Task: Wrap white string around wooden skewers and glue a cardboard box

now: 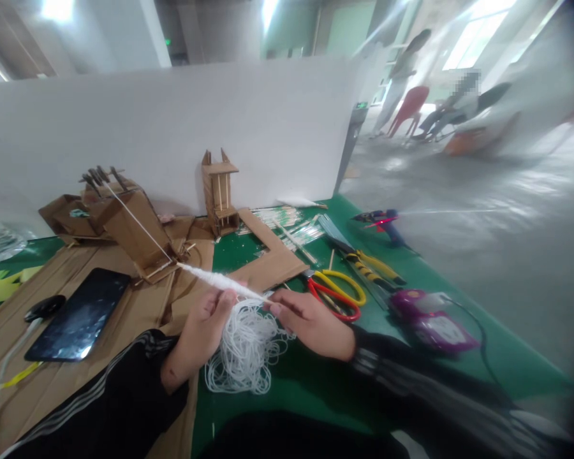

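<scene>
White string-wound stick (215, 279), tapered toward both ends, is held slantwise above the green worktop (440, 280). Beneath the person's left forearm lies a wide cardboard sheet (141, 312), bearing a leaning cardboard stand (136, 226); a taut cord runs from its top down to near the stick's far tip. A black tablet (79, 315) lies left of the hands. Loose white string (246, 350) heaps below them, with red-and-yellow-handled scissors (361, 290) beyond the right hand (310, 322). Both hands are pinched on the stick, slightly apart: the left hand (205, 325) at its wound part, the right at its near end.
</scene>
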`<state>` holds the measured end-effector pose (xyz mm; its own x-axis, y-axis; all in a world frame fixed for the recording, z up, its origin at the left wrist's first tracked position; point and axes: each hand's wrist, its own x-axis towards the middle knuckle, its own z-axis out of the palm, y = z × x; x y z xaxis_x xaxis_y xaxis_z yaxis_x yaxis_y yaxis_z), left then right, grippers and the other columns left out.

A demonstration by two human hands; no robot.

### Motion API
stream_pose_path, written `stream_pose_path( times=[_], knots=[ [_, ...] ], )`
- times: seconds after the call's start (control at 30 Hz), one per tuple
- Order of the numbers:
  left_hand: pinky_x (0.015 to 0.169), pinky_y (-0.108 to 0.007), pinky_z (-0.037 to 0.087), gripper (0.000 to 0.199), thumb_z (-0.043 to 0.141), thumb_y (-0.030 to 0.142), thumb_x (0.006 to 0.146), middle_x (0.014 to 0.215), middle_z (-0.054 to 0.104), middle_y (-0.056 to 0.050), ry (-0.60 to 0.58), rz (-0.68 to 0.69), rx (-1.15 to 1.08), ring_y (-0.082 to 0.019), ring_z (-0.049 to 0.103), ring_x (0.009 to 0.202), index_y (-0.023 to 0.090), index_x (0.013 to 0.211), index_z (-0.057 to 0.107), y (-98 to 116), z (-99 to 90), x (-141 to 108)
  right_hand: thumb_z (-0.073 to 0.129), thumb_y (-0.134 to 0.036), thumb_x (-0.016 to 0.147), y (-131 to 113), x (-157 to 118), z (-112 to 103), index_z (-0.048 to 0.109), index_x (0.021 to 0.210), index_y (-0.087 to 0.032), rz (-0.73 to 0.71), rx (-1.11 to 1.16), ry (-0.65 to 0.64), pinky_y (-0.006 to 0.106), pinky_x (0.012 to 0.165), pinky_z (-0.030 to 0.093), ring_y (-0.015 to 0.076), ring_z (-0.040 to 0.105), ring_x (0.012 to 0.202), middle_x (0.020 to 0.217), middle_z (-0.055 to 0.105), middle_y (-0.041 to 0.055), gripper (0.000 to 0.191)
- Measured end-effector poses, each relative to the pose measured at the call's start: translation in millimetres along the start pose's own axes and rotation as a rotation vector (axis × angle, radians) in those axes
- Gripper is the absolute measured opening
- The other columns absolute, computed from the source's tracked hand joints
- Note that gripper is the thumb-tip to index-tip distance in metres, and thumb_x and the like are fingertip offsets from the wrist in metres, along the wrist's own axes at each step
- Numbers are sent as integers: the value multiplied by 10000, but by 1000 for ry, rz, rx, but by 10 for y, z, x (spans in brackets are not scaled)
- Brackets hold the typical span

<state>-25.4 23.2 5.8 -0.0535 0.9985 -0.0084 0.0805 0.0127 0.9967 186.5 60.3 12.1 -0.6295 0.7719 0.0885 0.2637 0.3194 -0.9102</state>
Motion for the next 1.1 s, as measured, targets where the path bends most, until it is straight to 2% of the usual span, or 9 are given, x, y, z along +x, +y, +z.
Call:
stream_pose_path(
  times=[0.1, 0.2, 0.3, 0.43, 0.5, 0.6, 0.67, 0.87, 1.1],
  knots=[
    [499, -206, 428, 451, 534, 500, 868, 711, 637, -19, 31, 16, 15, -124, 545, 566, 142, 1113, 659, -22, -13, 1, 309, -455, 986, -8, -2, -26, 636, 891, -145, 35, 45, -82, 216, 514, 358, 83, 406, 482, 526, 453, -42, 460],
    [525, -208, 436, 440, 541, 496, 867, 740, 638, -23, 8, 18, -21, -121, 549, 591, 145, 1107, 654, -42, -8, 3, 362, -450, 972, -11, 12, -34, 618, 840, -143, 68, 75, -87, 219, 525, 369, 84, 416, 482, 521, 471, -41, 421],
    [509, -207, 416, 452, 547, 501, 860, 685, 614, -7, -17, 7, -72, -122, 540, 581, 141, 1121, 629, -66, 3, 10, 464, -422, 937, -10, 32, -17, 580, 784, -147, 70, 91, -4, 225, 566, 396, 96, 474, 548, 599, 544, -17, 335],
    [439, -190, 319, 443, 546, 502, 864, 509, 450, 63, -9, 0, -108, -108, 463, 504, 153, 1133, 593, -101, -1, 17, 561, -402, 888, -12, 43, 4, 570, 817, -152, 57, 89, 120, 219, 567, 394, 106, 491, 609, 679, 569, -6, 260],
    [432, -192, 291, 426, 548, 493, 867, 476, 370, 84, -2, -1, -104, -99, 419, 476, 158, 1127, 591, -105, -7, 13, 509, -413, 917, -19, 38, -7, 581, 840, -149, 57, 89, 82, 222, 569, 395, 104, 484, 598, 663, 553, -9, 284],
    [430, -195, 269, 409, 546, 486, 871, 468, 304, 98, -6, 3, -107, -87, 360, 448, 158, 1111, 592, -88, -6, 1, 367, -425, 972, -24, 27, -31, 607, 872, -141, 79, 82, -55, 231, 563, 389, 97, 453, 536, 583, 508, -24, 385],
    [428, -193, 258, 408, 530, 491, 879, 476, 305, 100, -16, 4, -111, -77, 321, 436, 155, 1104, 587, -71, 3, -7, 364, -423, 972, -11, 27, -31, 607, 848, -140, 88, 90, -95, 233, 555, 383, 94, 442, 518, 563, 496, -28, 393],
    [432, -187, 275, 433, 502, 517, 884, 499, 405, 84, -44, 22, -92, -70, 333, 435, 146, 1102, 556, -51, 42, -8, 572, -398, 882, 43, 41, 29, 564, 853, -156, 64, 121, 107, 219, 558, 377, 102, 468, 611, 692, 545, -14, 244],
    [446, -187, 328, 427, 552, 537, 843, 587, 520, 52, -19, -13, -127, -66, 404, 461, 147, 1018, 561, -9, 58, -24, 399, -353, 966, -16, 21, -4, 612, 847, -156, 58, -4, -18, 216, 537, 359, 89, 428, 544, 609, 494, -31, 313]
  ],
)
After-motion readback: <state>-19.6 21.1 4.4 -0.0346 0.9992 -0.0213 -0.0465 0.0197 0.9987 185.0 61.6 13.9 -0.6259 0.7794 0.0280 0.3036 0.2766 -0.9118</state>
